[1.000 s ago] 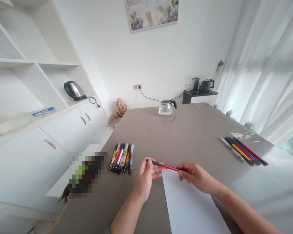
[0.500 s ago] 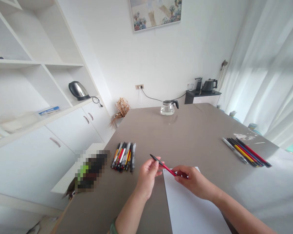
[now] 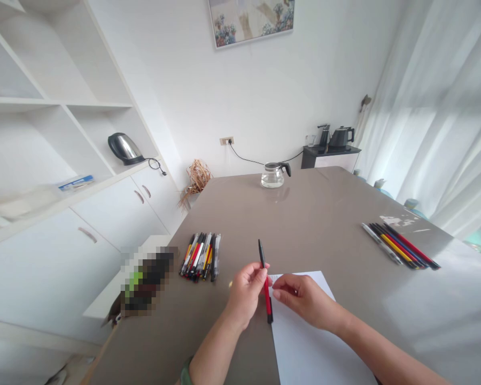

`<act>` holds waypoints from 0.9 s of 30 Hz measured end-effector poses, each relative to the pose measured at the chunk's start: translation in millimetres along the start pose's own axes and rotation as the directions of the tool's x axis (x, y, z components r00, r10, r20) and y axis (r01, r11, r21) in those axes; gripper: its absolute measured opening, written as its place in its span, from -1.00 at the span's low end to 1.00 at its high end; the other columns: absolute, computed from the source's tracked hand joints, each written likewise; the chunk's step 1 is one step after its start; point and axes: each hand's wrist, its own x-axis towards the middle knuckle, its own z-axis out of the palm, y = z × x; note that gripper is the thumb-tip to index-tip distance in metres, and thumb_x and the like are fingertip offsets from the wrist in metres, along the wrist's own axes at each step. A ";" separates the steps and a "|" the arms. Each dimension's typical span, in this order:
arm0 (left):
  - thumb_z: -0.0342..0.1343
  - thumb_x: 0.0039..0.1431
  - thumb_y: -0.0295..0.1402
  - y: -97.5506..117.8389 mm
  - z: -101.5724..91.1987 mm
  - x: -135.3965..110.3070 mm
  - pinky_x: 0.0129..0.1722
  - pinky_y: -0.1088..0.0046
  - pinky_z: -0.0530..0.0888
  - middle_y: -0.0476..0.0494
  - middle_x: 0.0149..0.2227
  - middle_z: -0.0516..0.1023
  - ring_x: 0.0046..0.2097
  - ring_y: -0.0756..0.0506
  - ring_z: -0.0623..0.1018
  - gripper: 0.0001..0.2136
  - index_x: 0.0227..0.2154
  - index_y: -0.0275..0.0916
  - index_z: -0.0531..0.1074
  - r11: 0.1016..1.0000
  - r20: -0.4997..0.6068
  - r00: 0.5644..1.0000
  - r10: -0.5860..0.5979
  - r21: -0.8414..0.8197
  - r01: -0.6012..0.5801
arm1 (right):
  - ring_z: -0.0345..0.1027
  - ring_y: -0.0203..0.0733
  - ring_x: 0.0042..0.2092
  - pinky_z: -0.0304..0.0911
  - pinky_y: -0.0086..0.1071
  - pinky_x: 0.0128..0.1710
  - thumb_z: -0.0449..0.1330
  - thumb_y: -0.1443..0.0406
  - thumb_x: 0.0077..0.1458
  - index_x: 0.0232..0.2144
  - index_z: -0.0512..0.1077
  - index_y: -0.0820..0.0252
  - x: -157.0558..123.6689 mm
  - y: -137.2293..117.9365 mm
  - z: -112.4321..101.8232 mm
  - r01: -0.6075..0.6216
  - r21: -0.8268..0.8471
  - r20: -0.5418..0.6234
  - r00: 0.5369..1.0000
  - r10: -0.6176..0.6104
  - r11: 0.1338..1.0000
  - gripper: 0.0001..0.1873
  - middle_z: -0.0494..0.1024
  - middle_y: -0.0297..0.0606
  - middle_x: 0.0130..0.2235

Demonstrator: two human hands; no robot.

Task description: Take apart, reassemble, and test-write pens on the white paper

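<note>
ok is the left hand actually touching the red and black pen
Touching: the head view shows the left hand gripping the red and black pen between thumb and fingers.

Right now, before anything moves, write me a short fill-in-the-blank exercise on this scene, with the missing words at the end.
1. The left hand holds a pen coloured black and ____.
2. A white sheet of paper lies partly beneath the ____ hand.
3. Near the far edge of the table, the glass pot has a ____ handle.
4. The larger group of pens lies on the person's ____ side.

Missing words: red; right; black; left.
</note>
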 end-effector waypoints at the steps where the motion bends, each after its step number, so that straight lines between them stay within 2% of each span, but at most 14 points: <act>1: -0.01 0.04 -0.20 -0.2 -0.5 -0.1 -0.44 0.49 0.36 -0.07 -0.50 0.42 -0.46 0.00 0.41 -0.71 -0.26 -0.31 0.35 1.000 0.003 1.000 -0.011 0.026 0.011 | 0.11 -0.38 -0.54 0.00 -0.50 -0.56 0.00 0.14 -0.01 -0.50 0.37 0.20 1.4 -0.3 -1.2 -0.011 0.011 -0.058 0.998 0.012 1.000 -0.73 0.34 -0.38 -0.59; 4: -0.02 0.03 -0.20 1.5 -0.7 -2.2 -0.51 0.55 0.31 -0.04 -0.56 0.38 -0.51 0.03 0.36 -0.72 -0.30 -0.30 0.38 0.995 0.066 0.997 -0.047 0.090 0.041 | 0.15 -0.36 -0.50 0.06 -0.50 -0.53 -0.01 0.10 -0.01 -0.47 0.38 0.22 5.7 -2.1 -4.2 -0.027 0.149 -0.179 0.982 0.054 0.988 -0.68 0.36 -0.35 -0.53; 9: -0.02 0.03 -0.22 5.3 2.4 -5.6 -0.55 0.57 0.27 -0.02 -0.57 0.37 -0.56 0.05 0.32 -0.76 -0.35 -0.27 0.41 0.984 0.162 0.984 -0.068 0.172 0.039 | 0.08 -0.42 -0.56 0.05 -0.51 -0.57 0.03 0.08 -0.04 -0.50 0.34 0.23 8.5 -0.7 -4.2 -0.029 0.368 -0.140 0.986 0.087 0.929 -0.68 0.31 -0.37 -0.55; 14: -0.01 0.01 -0.23 3.7 2.0 -5.2 -0.51 0.55 0.29 -0.03 -0.57 0.39 -0.54 0.02 0.35 -0.77 -0.37 -0.27 0.42 0.980 0.153 0.985 -0.079 0.195 0.048 | 0.04 -0.44 -0.61 0.05 -0.51 -0.61 0.04 0.07 -0.05 -0.53 0.32 0.23 10.5 6.0 -4.3 -0.045 0.427 -0.209 0.967 0.147 0.903 -0.67 0.29 -0.39 -0.58; 19: -0.01 0.01 -0.23 1.7 0.3 -4.9 -0.49 0.53 0.30 -0.04 -0.57 0.39 -0.53 0.02 0.36 -0.77 -0.37 -0.28 0.42 0.978 0.165 0.982 -0.088 0.201 0.053 | 0.04 -0.43 -0.61 0.05 -0.49 -0.60 0.05 0.08 -0.06 -0.56 0.31 0.23 12.2 7.6 -7.1 -0.007 0.455 -0.229 0.966 0.124 0.890 -0.68 0.27 -0.40 -0.61; 27: 0.00 0.01 -0.24 0.6 0.3 -4.9 -0.46 0.53 0.29 -0.04 -0.56 0.41 -0.51 0.02 0.36 -0.78 -0.37 -0.28 0.41 0.975 0.170 0.982 -0.078 0.217 0.039 | 0.01 -0.43 -0.60 0.04 -0.49 -0.60 0.10 0.11 -0.07 -0.49 0.31 0.24 12.4 6.9 -14.3 0.072 0.551 -0.281 0.954 0.103 0.831 -0.72 0.21 -0.42 -0.62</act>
